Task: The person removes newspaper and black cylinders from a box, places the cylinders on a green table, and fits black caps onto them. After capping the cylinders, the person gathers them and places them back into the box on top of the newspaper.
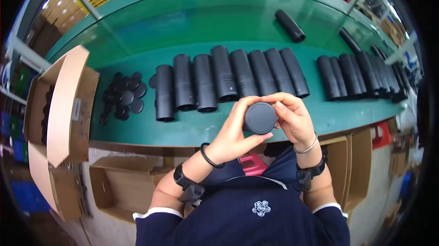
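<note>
Close in front of me, both hands hold a black cylinder whose round, flat capped end (260, 118) faces up toward me. My left hand (232, 135) wraps its left side, with the thumb along the lower rim. My right hand (295, 120) grips the right side, its thumb and fingers at the rim. The rest of the cylinder's body is hidden beneath its end and my hands. Just beyond my hands lies a row of several black ribbed tubes (203, 81) on the green table (210, 129). Left of that row is a loose heap of round black caps (127, 97).
More black tubes (352, 76) lie grouped at the right. A single tube (290, 26) rests farther back. An open cardboard box (66, 104) stands at the table's left end. Below the front edge are another open carton (123, 182), a cardboard box (359, 166) and a red stool (380, 135).
</note>
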A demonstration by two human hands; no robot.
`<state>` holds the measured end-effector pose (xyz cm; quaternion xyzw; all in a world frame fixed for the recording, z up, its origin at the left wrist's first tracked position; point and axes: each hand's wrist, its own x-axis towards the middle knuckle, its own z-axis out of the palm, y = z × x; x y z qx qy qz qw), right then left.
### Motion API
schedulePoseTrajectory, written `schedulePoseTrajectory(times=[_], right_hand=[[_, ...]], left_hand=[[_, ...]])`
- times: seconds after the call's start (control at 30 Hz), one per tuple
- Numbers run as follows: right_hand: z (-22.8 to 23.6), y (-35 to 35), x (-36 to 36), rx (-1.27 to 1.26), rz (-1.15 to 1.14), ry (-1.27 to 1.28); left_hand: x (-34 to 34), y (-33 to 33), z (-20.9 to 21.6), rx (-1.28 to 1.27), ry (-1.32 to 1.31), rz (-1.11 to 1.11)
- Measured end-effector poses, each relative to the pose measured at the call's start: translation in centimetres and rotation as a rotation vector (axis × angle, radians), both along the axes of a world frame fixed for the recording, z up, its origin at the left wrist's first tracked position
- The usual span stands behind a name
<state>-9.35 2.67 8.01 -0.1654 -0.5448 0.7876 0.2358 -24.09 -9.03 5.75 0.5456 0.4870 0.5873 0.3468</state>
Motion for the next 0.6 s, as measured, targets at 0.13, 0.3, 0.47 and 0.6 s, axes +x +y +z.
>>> schedulePoseTrajectory(times=[0.13, 0.3, 0.47, 0.6], right_hand=[[-0.7, -0.8, -0.1, 0.055, -0.017, 0.039], [-0.3, -2.2, -0.7, 0.639, -0.001, -0.109], [-2.4, -4.4, -1.6, 0.668, 0.104, -0.111], [-5.5, -4.5, -1.9, 0.768, 0.047, -0.198]], left_hand=[[-0.9, -1.4, 1.3, 0.062, 0.082, 0.035], [-3.9, -2.5, -0.3, 0.18, -0.546, -0.197], [-4.5, -2.7, -1.3, 0.243, -0.894, -0.332], [-4.7, -2.3, -1.8, 0.232, -0.539, -0.18]])
